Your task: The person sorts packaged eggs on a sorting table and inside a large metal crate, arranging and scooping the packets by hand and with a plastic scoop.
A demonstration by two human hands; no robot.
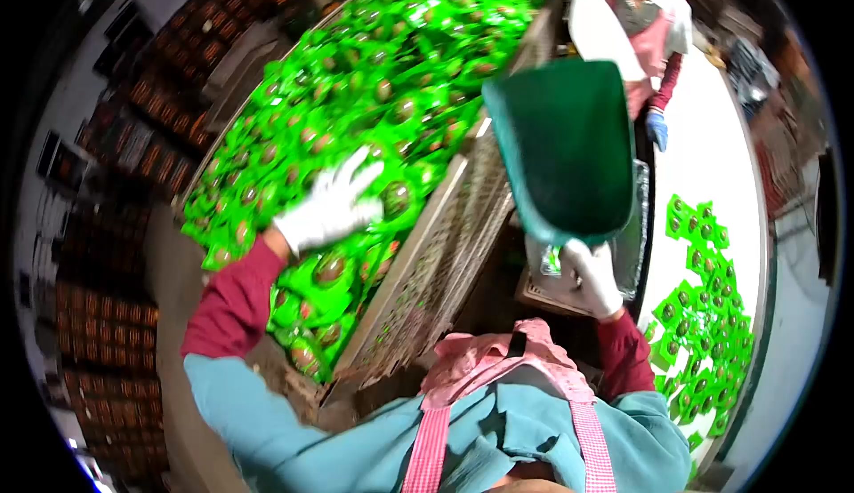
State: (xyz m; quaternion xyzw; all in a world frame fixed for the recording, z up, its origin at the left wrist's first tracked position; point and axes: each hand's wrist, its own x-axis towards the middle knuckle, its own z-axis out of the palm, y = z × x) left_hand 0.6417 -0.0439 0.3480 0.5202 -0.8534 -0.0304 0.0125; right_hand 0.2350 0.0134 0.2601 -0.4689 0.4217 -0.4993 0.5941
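Observation:
A large bin point(455, 198) with a perforated side is heaped with shiny green packets point(356, 75), each showing a brownish round patch. My left hand point(331, 204), in a white glove, rests on the heap near the bin's right side with its fingers spread, holding nothing I can see. In my right hand point(591, 277), also white-gloved, is the handle of a dark green scoop point(569, 146). The scoop is raised right of the bin, its hollow facing up, and no packets show inside it. My right fingers are wrapped round the handle.
A white work surface point(712, 151) runs along the right, with loose green packets point(707, 315) on its near part. Across from me stands a person point(654, 44) with a blue-gloved hand beside that surface. Dark stacked packs point(107, 320) line the left.

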